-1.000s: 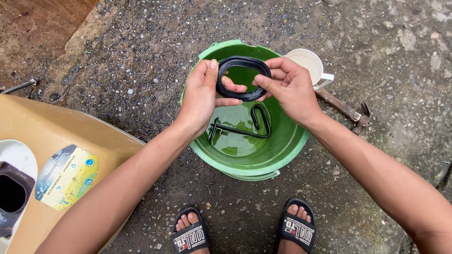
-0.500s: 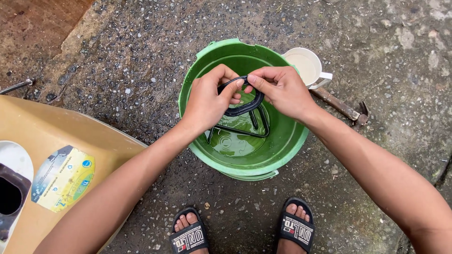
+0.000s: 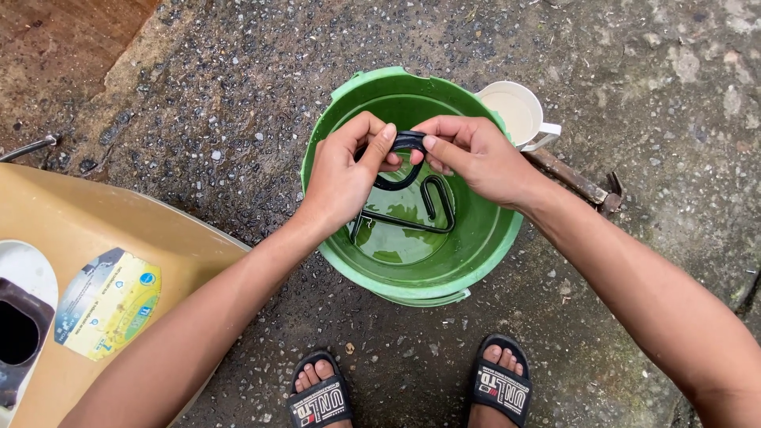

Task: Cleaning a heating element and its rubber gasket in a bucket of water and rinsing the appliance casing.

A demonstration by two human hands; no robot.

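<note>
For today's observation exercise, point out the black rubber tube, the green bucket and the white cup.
black rubber tube (image 3: 408,141), head view, on the bend between the thumbs.
green bucket (image 3: 412,286), head view, on its near rim.
white cup (image 3: 511,111), head view, on its pale inside.

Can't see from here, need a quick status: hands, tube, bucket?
Left hand and right hand both grip black rubber tube. Tube held over green bucket, lower loop in the water. White cup beside bucket; nothing blocking.

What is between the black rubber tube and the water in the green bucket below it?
Nothing visible. Both hands, left hand and right hand, hold the black rubber tube over the green bucket; its lower loop already hangs down toward the water.
</note>
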